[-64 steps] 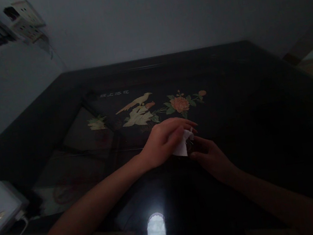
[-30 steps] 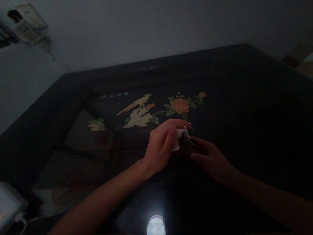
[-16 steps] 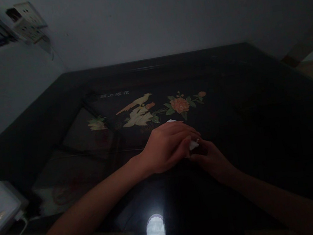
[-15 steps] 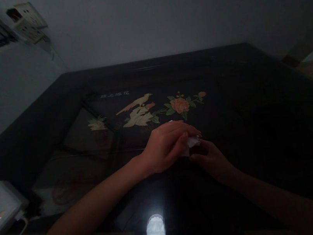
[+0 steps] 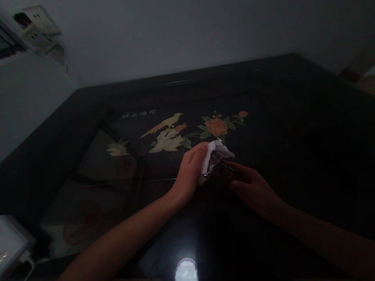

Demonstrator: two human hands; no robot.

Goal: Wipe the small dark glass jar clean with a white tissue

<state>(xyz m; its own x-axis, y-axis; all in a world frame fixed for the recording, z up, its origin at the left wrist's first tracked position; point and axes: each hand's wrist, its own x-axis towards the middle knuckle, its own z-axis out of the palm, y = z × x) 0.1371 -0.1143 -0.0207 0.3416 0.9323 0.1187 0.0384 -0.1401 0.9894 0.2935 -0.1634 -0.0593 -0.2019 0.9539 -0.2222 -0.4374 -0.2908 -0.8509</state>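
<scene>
Well, the contact is all in one small spot, just on the near side of the pink inlaid peony (image 5: 217, 127) set into the glossy black counter (image 5: 283, 121). The left hand (image 5: 187, 175) holds a crumpled sheet of thin white material (image 5: 214, 149), paper or cloth, I cannot tell which; its fingertips are mostly hidden behind the folds. The right hand (image 5: 259, 193) pinches a small, dark, shiny object with thin bright edges (image 5: 221, 176) between thumb and fingers, at its right side. The sheet lies around the far and left sides of the object; whether the object touches the counter is too dark to make out.

With edges that thin, a light, even pressure through the sheet seems wise, since a hard squeeze could bend or slip something. The right hand does best as a steady support, gripping close to where the sheet presses. A flatter fold under the left fingers would spread the contact and stop loose corners from snagging. In light this dim, tilting the object towards the bright reflection (image 5: 186, 273) on the near part of the counter might show its surface better.
</scene>
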